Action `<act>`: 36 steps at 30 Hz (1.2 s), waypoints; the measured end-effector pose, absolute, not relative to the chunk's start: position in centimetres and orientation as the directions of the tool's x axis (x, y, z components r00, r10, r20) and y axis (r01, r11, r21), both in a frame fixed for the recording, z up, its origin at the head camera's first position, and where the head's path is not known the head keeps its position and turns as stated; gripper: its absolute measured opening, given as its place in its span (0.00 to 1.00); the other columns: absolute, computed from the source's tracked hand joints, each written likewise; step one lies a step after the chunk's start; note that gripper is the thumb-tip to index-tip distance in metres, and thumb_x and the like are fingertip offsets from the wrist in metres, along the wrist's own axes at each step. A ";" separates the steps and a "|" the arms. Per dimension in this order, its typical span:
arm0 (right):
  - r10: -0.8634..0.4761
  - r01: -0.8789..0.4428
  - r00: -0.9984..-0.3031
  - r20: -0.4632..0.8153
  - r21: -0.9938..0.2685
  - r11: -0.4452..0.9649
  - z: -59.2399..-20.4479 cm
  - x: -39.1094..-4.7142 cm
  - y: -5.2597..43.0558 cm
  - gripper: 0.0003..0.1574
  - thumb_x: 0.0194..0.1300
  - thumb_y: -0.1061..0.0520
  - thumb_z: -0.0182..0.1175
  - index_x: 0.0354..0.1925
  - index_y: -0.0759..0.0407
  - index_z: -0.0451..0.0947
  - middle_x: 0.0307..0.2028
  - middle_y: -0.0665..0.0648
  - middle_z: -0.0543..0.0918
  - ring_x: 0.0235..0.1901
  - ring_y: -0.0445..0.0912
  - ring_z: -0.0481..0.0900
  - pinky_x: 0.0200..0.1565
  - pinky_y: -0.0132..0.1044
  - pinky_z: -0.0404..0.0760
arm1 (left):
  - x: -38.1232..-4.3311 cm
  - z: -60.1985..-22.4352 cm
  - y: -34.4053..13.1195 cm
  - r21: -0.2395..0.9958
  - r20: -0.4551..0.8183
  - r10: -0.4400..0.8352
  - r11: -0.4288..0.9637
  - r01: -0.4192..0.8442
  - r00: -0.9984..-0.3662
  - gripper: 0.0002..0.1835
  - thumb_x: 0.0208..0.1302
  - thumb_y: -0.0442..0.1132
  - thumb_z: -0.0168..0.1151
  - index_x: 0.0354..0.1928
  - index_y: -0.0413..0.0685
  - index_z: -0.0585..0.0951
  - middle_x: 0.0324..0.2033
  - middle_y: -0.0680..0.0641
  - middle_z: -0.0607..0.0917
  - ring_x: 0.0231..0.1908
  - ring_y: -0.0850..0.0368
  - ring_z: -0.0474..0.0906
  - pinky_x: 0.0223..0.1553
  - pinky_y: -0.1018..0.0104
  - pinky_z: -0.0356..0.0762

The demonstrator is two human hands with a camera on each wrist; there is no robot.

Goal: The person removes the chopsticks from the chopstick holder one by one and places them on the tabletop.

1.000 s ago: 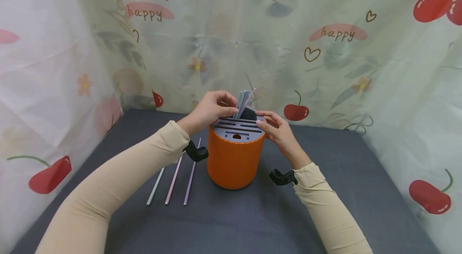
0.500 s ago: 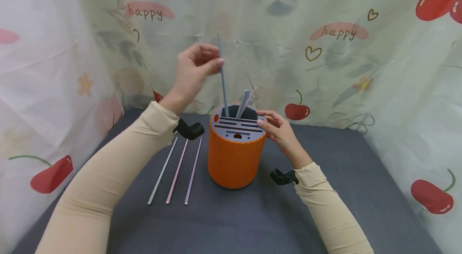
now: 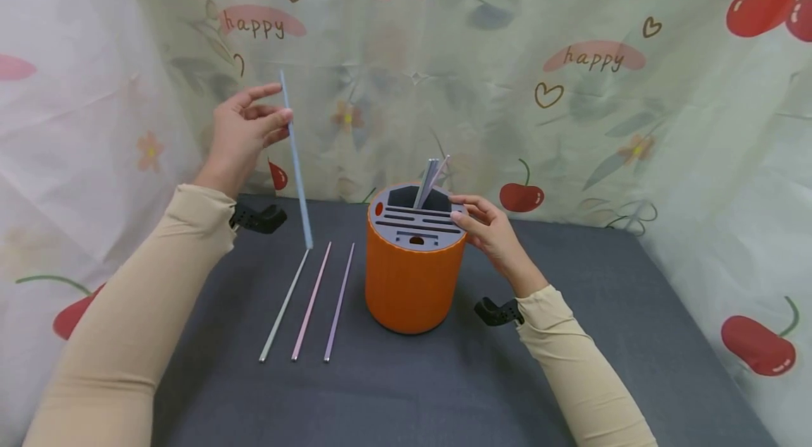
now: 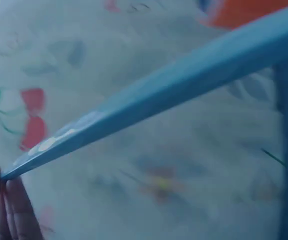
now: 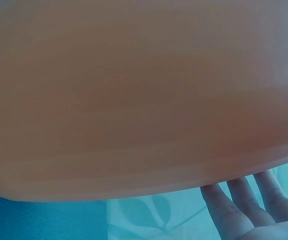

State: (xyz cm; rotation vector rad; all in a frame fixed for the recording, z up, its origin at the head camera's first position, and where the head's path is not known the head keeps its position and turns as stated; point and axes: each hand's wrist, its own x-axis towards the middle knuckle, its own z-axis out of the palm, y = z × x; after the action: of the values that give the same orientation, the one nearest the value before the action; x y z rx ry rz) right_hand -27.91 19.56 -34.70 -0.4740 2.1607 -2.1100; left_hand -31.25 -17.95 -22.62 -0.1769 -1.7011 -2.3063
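Observation:
My left hand [image 3: 244,126] pinches a light blue chopstick [image 3: 298,182] near its upper end and holds it almost upright, above the left part of the table. In the left wrist view the chopstick [image 4: 148,92] runs diagonally away from the fingertips. An orange utensil holder [image 3: 411,288] stands at the middle, with a grey slotted top. My right hand [image 3: 491,232] grips its right rim, thumb on the top and fingers against the side. The holder's wall [image 5: 134,110] fills most of the right wrist view. Several chopsticks [image 3: 430,182] lean in its rear opening.
Left of the holder, a greenish chopstick [image 3: 283,306], a pink chopstick [image 3: 311,302] and a purple chopstick [image 3: 339,302] lie side by side on the dark grey table [image 3: 412,390]. A cherry-patterned curtain [image 3: 412,101] surrounds the table at the back and sides.
My left hand has drawn the light blue chopstick up out of the holder and carried it left, over the far ends of the lying chopsticks. My right hand has stayed on the rim.

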 end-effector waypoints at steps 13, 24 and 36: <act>-0.281 -0.167 -0.947 0.157 -0.986 0.012 -34.9 -28.2 19.7 0.25 0.70 0.54 0.58 0.63 0.57 0.69 0.55 0.57 0.74 0.49 0.45 0.77 0.52 0.34 0.81 | -33.8 -39.5 -23.8 0.897 -0.125 0.079 0.436 -0.079 -0.989 0.26 0.64 0.31 0.62 0.64 0.33 0.71 0.32 0.51 0.85 0.29 0.66 0.81 0.33 0.72 0.84; -0.269 -0.152 -0.953 0.142 -0.988 0.016 -34.9 -28.0 19.6 0.26 0.69 0.53 0.59 0.62 0.55 0.70 0.58 0.58 0.72 0.51 0.46 0.77 0.53 0.34 0.80 | -33.3 -44.9 -24.6 0.842 -0.271 0.013 0.488 -0.231 -0.962 0.25 0.57 0.25 0.66 0.59 0.29 0.75 0.29 0.46 0.82 0.23 0.64 0.81 0.28 0.69 0.84; -0.267 -0.156 -0.952 0.148 -0.988 0.012 -34.8 -28.0 19.6 0.25 0.69 0.53 0.59 0.62 0.55 0.70 0.52 0.54 0.75 0.49 0.45 0.78 0.52 0.34 0.81 | -33.6 -45.6 -24.2 0.825 -0.290 -0.063 0.489 -0.283 -0.955 0.24 0.52 0.26 0.71 0.53 0.29 0.78 0.36 0.40 0.79 0.22 0.63 0.80 0.28 0.69 0.85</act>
State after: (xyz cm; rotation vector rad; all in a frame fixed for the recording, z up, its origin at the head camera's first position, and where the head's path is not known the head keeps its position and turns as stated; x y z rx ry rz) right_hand -28.00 19.61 -34.84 -0.4569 2.1755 -2.1043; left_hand -33.60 -24.23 -45.57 0.3418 -2.8960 -1.6770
